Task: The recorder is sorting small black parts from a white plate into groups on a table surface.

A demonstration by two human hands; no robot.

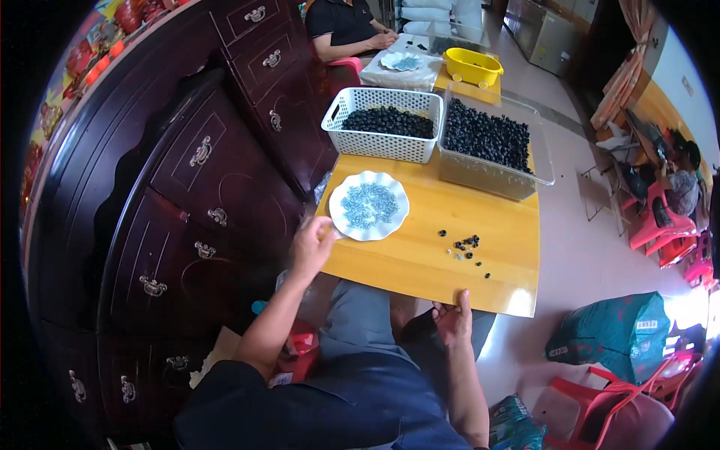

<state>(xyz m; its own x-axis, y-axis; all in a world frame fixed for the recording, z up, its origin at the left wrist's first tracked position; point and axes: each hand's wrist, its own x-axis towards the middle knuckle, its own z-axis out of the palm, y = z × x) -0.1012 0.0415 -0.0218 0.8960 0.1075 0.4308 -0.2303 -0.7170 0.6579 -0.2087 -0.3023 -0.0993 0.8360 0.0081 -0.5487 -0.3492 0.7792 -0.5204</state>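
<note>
A white plate with a wavy rim stands at the left of the yellow tabletop, spread with small pale-blue beads or pieces. My left hand is at the plate's near-left rim, its thumb and forefinger closed on the edge. By the table's front edge is my right hand, holding nothing, thumb stretched up to the edge and apart from the loosely bent fingers. Several small black round parts and a few clear bits lie loose on the right of the tabletop.
Behind the plate stand a white perforated basket and a clear bin, both with black parts. Farther back are a yellow tub and a seated person. Dark cabinets flank the left; a green sack and red chairs are right.
</note>
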